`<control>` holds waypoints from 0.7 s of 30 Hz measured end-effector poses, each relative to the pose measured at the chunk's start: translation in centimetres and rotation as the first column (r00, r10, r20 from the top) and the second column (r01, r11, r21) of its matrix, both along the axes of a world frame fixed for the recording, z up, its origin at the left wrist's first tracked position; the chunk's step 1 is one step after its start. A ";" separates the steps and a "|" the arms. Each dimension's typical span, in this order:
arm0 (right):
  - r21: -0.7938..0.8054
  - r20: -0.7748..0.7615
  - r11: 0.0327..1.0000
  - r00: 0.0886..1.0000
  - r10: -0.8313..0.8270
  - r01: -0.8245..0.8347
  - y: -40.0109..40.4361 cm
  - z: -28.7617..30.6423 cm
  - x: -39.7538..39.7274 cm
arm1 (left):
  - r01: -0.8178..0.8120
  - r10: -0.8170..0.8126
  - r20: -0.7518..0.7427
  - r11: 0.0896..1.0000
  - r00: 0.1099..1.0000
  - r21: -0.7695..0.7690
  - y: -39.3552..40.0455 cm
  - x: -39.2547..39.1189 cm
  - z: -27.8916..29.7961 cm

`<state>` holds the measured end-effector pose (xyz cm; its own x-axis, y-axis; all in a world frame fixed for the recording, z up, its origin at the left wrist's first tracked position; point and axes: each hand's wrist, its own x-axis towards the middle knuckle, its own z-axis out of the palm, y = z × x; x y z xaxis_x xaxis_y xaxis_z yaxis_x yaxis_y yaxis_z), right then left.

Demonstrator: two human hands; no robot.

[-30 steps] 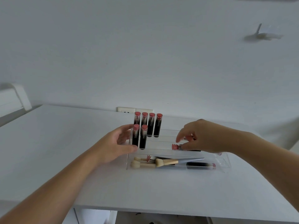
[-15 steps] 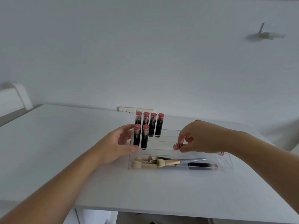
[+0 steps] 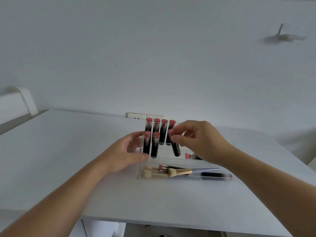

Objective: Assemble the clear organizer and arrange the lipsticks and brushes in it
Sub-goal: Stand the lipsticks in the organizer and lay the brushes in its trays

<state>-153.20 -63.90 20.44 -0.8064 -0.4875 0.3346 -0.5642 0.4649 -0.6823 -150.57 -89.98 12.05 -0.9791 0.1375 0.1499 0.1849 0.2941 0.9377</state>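
Head view: right hand (image 3: 201, 142) pinches tilted lipstick (image 3: 174, 144) beside organizer's (image 3: 171, 159) open slots

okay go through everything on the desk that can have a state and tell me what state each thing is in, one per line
left hand: grips organizer's left end
right hand: pinches tilted lipstick
tilted lipstick: capped, leaning, not yet seated
organizer: assembled, partly filled
six slotted lipsticks: upright, capped
brushes: lying flat in front tray

Right hand (image 3: 201, 142) pinches a tilted lipstick (image 3: 174, 144) near its pink cap, over the clear organizer (image 3: 179, 160). Left hand (image 3: 126, 151) grips organizer's left end. Six lipsticks stand upright, 4 back + 2 front. Brushes (image 3: 181, 172) lie in front tray on white desk (image 3: 68, 151).
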 end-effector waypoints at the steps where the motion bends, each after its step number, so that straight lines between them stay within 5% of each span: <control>1: -0.025 0.015 1.000 1.000 -0.016 0.017 -0.3 -0.3 0.1 | -0.003 0.003 -0.003 1.000 1.000 -0.001 0.0 0.1 0.1; 21: -0.084 0.064 0.993 0.995 -0.078 0.084 -2.1 -2.9 0.7 | 0.014 -0.014 0.006 1.000 1.000 -0.001 0.1 0.2 0.2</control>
